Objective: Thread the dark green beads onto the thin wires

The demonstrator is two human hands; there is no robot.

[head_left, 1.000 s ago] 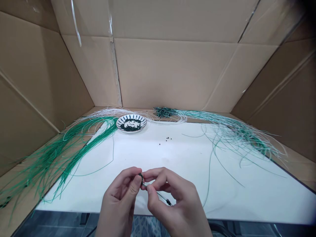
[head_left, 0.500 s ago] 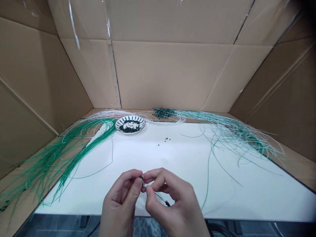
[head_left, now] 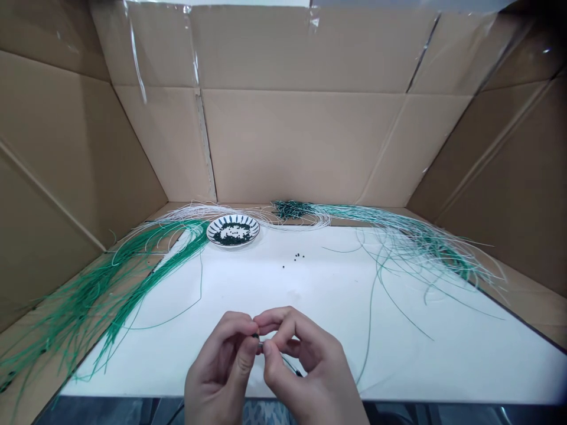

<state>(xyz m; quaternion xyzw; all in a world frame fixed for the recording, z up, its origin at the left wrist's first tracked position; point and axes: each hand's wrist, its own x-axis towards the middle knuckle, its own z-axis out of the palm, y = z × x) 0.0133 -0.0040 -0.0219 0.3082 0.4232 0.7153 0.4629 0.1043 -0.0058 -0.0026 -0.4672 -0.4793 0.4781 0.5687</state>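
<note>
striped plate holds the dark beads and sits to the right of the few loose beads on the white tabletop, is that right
Not quite: in the head view the striped plate sits to the left of the few loose beads on the white tabletop. It does hold dark beads.

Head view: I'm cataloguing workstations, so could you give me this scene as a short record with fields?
Left hand: pinching a small dark piece, mostly hidden
Right hand: pinching a thin dark strand, close to the left hand
Container: round white plate with blue-striped rim, holding small dark round beads
Loose: a few stray dark beads on the flat white tabletop
Left side: bundle of thin green strands
Right side: bundle of thin green and white strands
Behind: brown cardboard panels
</note>
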